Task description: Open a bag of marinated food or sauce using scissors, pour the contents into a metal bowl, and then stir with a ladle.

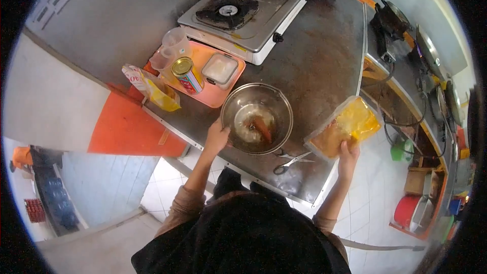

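Observation:
My left hand (218, 136) grips the near left side of a shiny metal bowl (282, 121) on the dark countertop. Inside, at the bottom, a reddish-brown patch shows; I cannot tell whether it is content or a reflection. In my right hand (349, 156) is a clear plastic packet (342, 126) with yellow, glossy contents, held up over the counter's right edge. A pair of scissors (291, 163) with dark handles lies between the bowl and the packet, blades partly spread.
Left of the bowl, a pink tray (215, 101) carries a tin can (187, 76), clear plastic measuring jugs (175, 42) and a lidded container (220, 68). A yellow-and-white plastic bag (154, 89) lies beside it. Behind stands a gas stove (243, 15). Pans (432, 51) line the right-hand counter.

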### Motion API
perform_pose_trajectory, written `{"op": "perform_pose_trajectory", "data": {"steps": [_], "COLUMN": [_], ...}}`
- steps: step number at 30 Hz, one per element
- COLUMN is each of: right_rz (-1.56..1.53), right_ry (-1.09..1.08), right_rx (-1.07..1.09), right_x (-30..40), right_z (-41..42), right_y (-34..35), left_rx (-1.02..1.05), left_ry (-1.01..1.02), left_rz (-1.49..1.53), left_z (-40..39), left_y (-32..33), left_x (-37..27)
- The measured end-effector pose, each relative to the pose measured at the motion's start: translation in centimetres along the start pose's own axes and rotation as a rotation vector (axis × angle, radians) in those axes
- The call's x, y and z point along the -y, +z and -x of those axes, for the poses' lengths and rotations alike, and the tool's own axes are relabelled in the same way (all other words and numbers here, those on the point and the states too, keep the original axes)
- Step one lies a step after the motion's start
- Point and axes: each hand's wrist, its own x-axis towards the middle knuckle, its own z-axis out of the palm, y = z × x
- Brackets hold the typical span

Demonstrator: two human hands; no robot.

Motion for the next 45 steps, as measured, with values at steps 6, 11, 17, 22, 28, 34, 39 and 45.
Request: {"op": "perform_pose_trajectory", "data": {"steps": [6, 11, 17, 22, 28, 34, 39, 45], "right_rz": [-0.068, -0.134, -0.129, -0.171, -0.088, -0.239, -0.333, -0.447], "right_ry": [-0.088, -0.037, -0.055, -0.100, -0.085, 0.208, 0.377, 0.764], "right_rx": [0.009, 0.028, 0.139, 0.341, 0.795, 1.237, 1.608, 2.146], "right_x": [0.4, 0.6, 1.7, 3.1, 3.1, 0.4, 0.0, 0.7], "right_z": [-1.9, -1.9, -1.4, 1.6, 9.8, 22.4, 34.0, 45.4], "right_y": [-0.2, -0.1, 1.3, 8.6, 22.2, 36.7, 46.4, 50.3], "left_rx": [0.002, 0.040, -0.127, -0.033, -0.077, -0.440, -0.835, -1.358], "left_ry": [0.059, -0.224, -0.217, -0.363, 0.400, 0.062, 0.081, 0.070], "left_rz": [0.082, 0.281, 0.335, 0.321, 0.541, 0.498, 0.566, 0.578], "left_z": [-0.2, 0.8, 2.0, 5.3, 13.5, 24.3, 34.9, 45.3], "left_y": [0.4, 0.4, 1.8, -3.0, -12.7, -23.9, -31.3, -29.2], "left_x": [-1.1, -0.6, -2.4, -2.7, -5.7, -0.3, 2.9, 3.2]}}
